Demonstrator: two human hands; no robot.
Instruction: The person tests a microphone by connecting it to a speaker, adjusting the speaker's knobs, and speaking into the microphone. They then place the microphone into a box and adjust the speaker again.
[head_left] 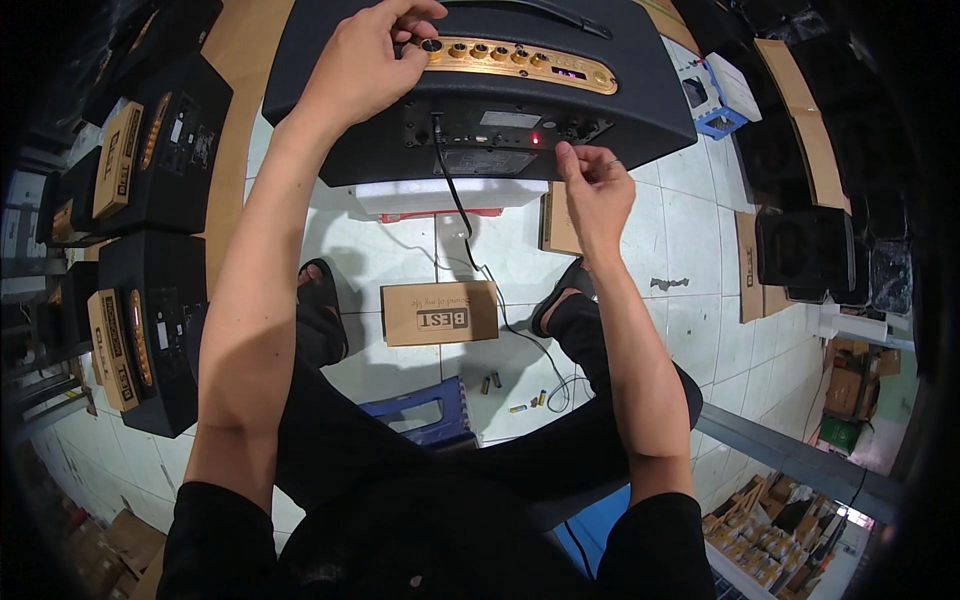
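A black speaker (pixel 400 125) stands before me, with a gold control panel (pixel 500 64) along its top. My left hand (pixel 370 62) has its thumb and index finger around the leftmost knob (pixel 432 47), and its other fingers are curled above. Several more gold knobs run to the right, followed by a small lit display (pixel 569 73). On the facing side, a black power cable (pixel 450 180) is plugged in and a red light (pixel 535 139) glows. Close to the speaker's lower right edge, my right hand (pixel 598 185) is closed with thumb and fingers together; nothing shows in it.
A cardboard box (pixel 440 330) lies on the tiled floor between my feet. Several batteries (pixel 518 408) and the cable's coil lie nearer, beside a blue plastic stool (pixel 430 415). More black speakers (pixel 190 130) with boxes stand at left. A blue-and-white item (pixel 720 95) sits at right.
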